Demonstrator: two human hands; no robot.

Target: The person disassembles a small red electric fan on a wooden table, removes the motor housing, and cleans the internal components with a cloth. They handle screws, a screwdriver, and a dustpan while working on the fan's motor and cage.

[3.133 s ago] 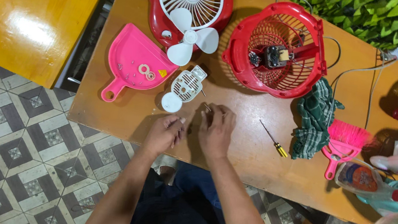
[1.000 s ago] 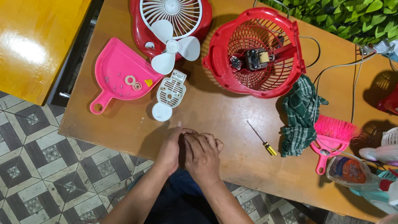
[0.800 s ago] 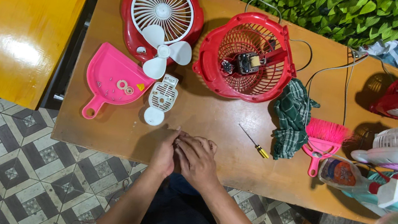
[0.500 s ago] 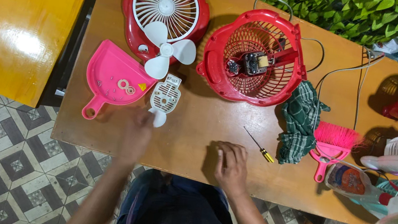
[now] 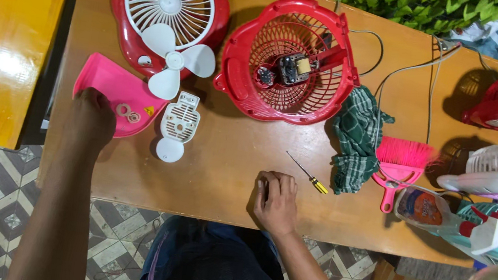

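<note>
Since the earlier frame the left hand (image 5: 92, 119) has left its partner and now rests, fingers hidden, on the pink dustpan (image 5: 110, 88) holding small washers (image 5: 127, 112), while the right hand (image 5: 277, 202) stays curled on the worktop (image 5: 228, 156) near the screwdriver (image 5: 307, 172), its contents unseen.

The left hand (image 5: 92, 119) is stretched far out, arm extended, while the right hand (image 5: 277, 202) lies curled, knuckles up.

The left hand (image 5: 92, 119) has left the right hand (image 5: 277, 202) and reached onto the pink dustpan (image 5: 116, 93). The right hand has stayed near the table edge, apparently covering something small.
</note>
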